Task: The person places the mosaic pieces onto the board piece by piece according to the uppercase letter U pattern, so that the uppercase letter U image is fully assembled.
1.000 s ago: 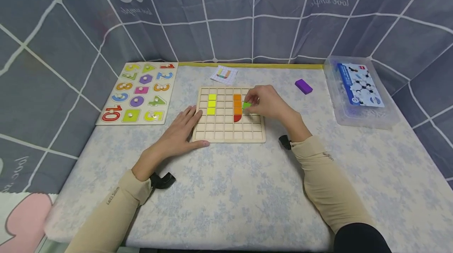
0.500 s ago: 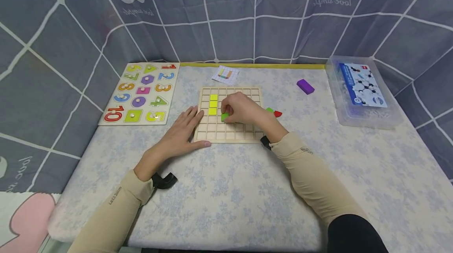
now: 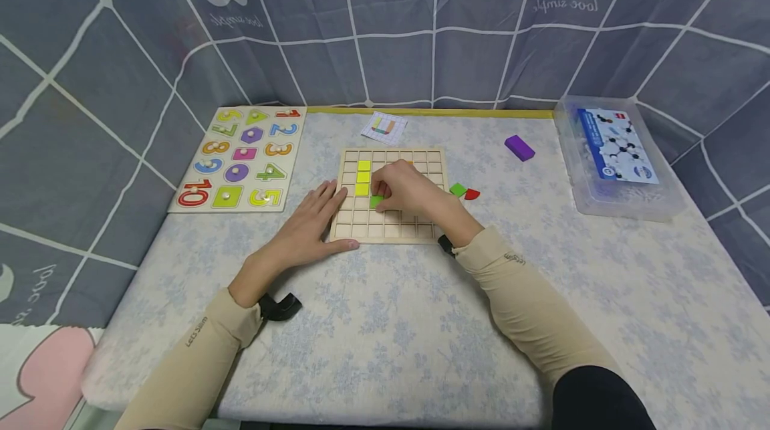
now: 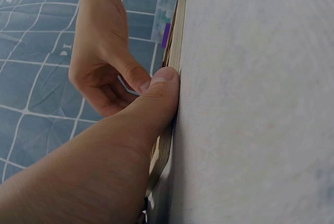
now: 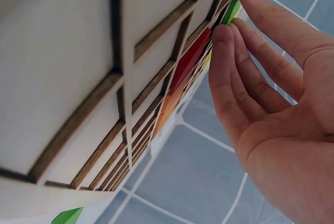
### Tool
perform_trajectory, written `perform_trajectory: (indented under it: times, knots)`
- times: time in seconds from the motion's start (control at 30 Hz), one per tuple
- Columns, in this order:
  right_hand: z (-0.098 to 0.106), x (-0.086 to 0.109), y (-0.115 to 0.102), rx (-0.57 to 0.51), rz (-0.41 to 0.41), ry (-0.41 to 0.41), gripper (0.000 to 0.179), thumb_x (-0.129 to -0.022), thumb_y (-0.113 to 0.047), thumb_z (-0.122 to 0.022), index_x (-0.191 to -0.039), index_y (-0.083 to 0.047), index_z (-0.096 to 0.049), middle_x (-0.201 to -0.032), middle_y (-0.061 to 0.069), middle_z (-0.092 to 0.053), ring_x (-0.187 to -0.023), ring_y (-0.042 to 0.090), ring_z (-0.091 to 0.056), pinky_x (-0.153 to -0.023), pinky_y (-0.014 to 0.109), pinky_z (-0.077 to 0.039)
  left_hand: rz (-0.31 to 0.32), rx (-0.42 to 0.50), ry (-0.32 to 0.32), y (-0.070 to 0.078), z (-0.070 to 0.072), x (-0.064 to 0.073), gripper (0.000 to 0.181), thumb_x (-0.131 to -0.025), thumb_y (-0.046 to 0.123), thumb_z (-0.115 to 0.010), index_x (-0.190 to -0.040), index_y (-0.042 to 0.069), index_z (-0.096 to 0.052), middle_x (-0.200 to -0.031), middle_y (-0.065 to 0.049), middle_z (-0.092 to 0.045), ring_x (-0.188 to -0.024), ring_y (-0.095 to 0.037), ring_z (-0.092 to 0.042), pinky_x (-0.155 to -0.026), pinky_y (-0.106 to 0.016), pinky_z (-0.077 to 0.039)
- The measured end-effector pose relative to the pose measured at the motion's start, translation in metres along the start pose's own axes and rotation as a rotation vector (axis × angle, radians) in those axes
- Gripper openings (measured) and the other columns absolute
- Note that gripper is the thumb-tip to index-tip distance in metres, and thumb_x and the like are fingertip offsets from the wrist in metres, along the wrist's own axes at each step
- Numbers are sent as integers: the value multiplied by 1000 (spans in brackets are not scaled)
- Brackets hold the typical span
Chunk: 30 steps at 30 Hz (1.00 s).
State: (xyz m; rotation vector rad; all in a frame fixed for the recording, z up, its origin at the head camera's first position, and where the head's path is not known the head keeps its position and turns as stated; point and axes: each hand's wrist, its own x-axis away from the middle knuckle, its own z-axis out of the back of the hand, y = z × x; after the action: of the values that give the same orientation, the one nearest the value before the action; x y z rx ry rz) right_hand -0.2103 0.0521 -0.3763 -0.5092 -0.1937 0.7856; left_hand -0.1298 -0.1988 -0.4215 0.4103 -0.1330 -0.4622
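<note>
A person's right hand pinched a green tile between thumb and fingers at a wooden grid board, one column right of the yellow tiles and one row nearer the person. From where I stood, the step seemed to call for squaring the tile with the cell walls, lowering it level and pressing its middle; forced in on a slant, it might have caught on a divider. The left hand, fingers outstretched, rested on the board's left edge, a useful check against sliding. The tile showed a bright, plain green; fingers hid much of its outline, and I could not tell whether it sat fully down. A red piece and an orange tile lay on the grid. Just past the board's right edge, a spare green piece and a red quarter-round lay on the surface.
</note>
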Motion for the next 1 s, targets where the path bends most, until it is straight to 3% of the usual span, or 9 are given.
perform_trajectory:
  times: [0.43,0.77,1.0]
  knots:
    - [7,12,9,-25,-19,-9,14,-91,-8,-83,-104,-6,-77,-100,5,-73,-92,19,-67,-85,33,-58,1,-7,-2,-1,0,0,108,-94,59,-72,-171,10,-14,-178,-15,-4,-166,-31,0,-135,-50,-4]
    - [26,42,41,-94,-66,83,16,-91,-6,-80,-107,-2,-78,-101,11,-76,-92,25,-68,-85,40,-60,-11,-11,4,-2,0,0,110,-93,58,-74,-170,9,-14,-178,-17,-5,-166,-33,-1,-135,-51,-4]
    - [47,64,64,-126,-172,144,21,-93,-8,-81,-113,-1,-78,-104,12,-76,-97,26,-70,-88,45,-60,-17,-12,7,-3,-2,0,110,-93,59,-74,-171,9,-13,-178,-17,-5,-166,-33,0,-135,-50,-3]
